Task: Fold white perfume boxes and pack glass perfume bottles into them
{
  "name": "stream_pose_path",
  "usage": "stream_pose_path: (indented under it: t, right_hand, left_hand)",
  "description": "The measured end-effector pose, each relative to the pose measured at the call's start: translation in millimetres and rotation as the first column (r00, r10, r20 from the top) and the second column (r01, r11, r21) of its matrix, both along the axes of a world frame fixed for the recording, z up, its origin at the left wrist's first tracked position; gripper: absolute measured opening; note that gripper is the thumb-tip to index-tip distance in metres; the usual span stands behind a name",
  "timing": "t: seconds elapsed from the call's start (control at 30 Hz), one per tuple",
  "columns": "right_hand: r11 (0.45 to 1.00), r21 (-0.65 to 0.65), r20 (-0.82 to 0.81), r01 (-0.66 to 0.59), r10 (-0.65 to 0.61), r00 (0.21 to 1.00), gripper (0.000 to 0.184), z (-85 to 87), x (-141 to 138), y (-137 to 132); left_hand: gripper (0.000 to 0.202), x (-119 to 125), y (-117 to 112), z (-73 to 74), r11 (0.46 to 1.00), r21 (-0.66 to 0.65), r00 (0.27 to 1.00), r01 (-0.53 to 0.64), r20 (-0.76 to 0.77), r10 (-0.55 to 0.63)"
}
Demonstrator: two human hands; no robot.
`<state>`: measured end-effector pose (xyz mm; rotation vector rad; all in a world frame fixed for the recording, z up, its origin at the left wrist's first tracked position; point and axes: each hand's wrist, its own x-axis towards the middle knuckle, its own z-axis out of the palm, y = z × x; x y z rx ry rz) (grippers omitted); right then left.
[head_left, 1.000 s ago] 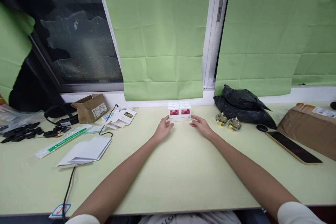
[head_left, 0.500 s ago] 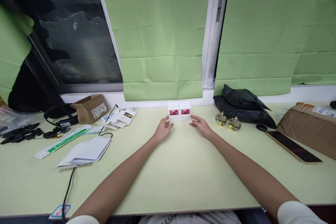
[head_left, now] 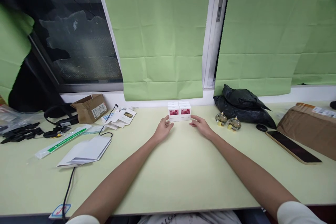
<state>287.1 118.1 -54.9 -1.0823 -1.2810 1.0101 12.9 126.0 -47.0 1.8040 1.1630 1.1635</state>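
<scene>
Two small white boxes (head_left: 179,111) with pink-red pictures on their fronts stand side by side at the far edge of the pale green table (head_left: 178,168), with more white boxes behind them. My left hand (head_left: 163,128) rests on the table at the left box's corner, fingers loosely stretched toward it. On the other side, my right hand (head_left: 201,125) lies with its fingertips at the right box's lower corner, fingers apart. Neither hand holds anything.
Right of the boxes stand two small glass bottles with gold caps (head_left: 227,121), a black plastic bag (head_left: 243,106), a phone (head_left: 293,146) and a brown parcel (head_left: 309,126). To the left lie white leaflets (head_left: 120,117), a folded white paper (head_left: 86,150), a cable (head_left: 68,185) and a small cardboard box (head_left: 90,107).
</scene>
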Motion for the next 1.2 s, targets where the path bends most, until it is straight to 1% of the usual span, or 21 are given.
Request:
stream_pose_path:
  t: [0.33, 0.53, 0.7, 0.9, 1.07, 1.2]
  right_hand:
    - [1.000, 0.001, 0.003, -0.011, 0.011, 1.000, 0.039, -2.4, 2, 3]
    - [1.000, 0.004, 0.000, -0.014, 0.014, 1.000, 0.039, -4.8, 3, 4]
    - [1.000, 0.006, -0.005, -0.008, 0.008, 1.000, 0.039, -5.3, 2, 4]
    - [1.000, 0.014, -0.003, -0.002, 0.002, 1.000, 0.038, -4.9, 2, 5]
    - [1.000, 0.027, 0.006, 0.006, -0.007, 1.000, 0.037, -5.1, 1, 4]
    - [0.998, 0.046, 0.022, 0.038, -0.039, 0.999, 0.032, -6.0, 1, 3]
  left_hand:
    - [0.067, 0, -2, 4.4, 0.999, -0.035, 1.000, 0.006, 0.003, -0.006]
    - [0.072, -2, -5, 8.7, 0.995, -0.099, 0.997, -0.022, -0.070, 0.015]
    - [0.063, 0, -6, 8.2, 0.999, -0.045, 0.996, -0.025, -0.092, 0.021]
    - [0.051, 1, -3, 2.7, 1.000, 0.017, 0.993, -0.018, -0.114, 0.020]
    - [0.045, 2, -1, -1.7, 0.997, 0.065, 0.991, -0.035, -0.127, 0.043]
    - [0.042, 2, -2, -1.6, 0.995, 0.086, 0.987, -0.042, -0.152, 0.055]
